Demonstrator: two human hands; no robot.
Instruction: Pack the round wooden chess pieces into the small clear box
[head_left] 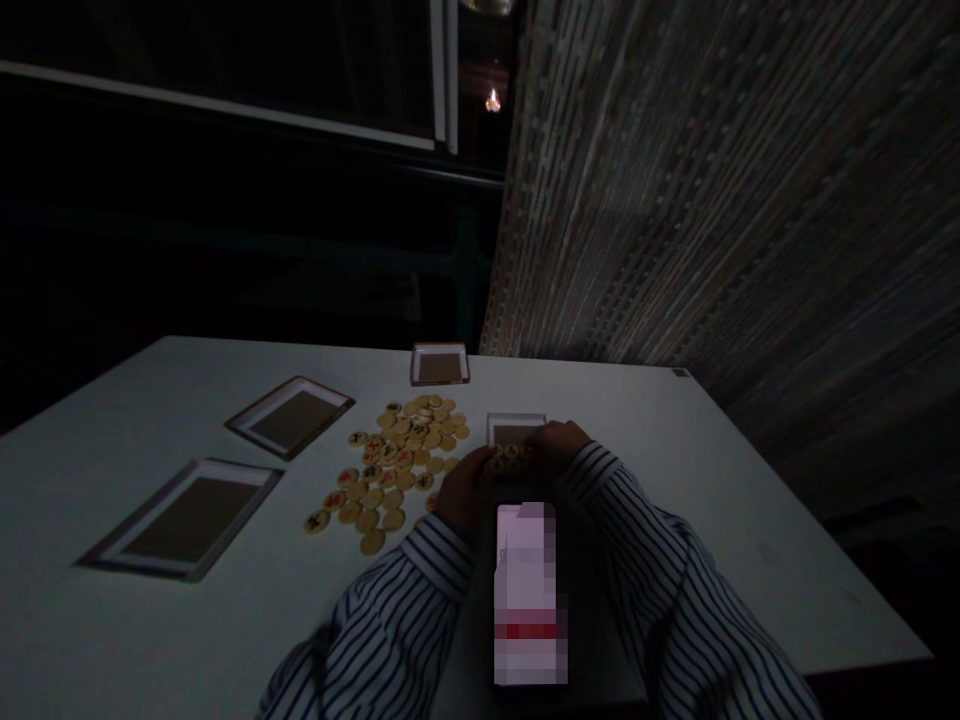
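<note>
Pink and pale on the screen of a phone (525, 575), nearest of all, between two blue-striped sleeves (442, 555); blurred into blocks with a red band across, no words to read. Just beyond, left hand (466, 488) and right hand (556, 445), fingers curled in toward a small group of light wooden discs (509, 459) in rows, dark-marked, at the near part of a shallow box (517, 418). Too dim to tell whether gripping discs or box, or merely touching. To the left, a loose spread of round pieces (405, 430), yellowish, partly overlapping, some with red or black characters, others plain-faced; characters too small to read. Farther left, two pale-rimmed trays (202, 464) with brown floors; near the far edge of a white table (712, 500), another tray (440, 366). Behind, a strung curtain (637, 200) and a pale window frame (444, 80).
</note>
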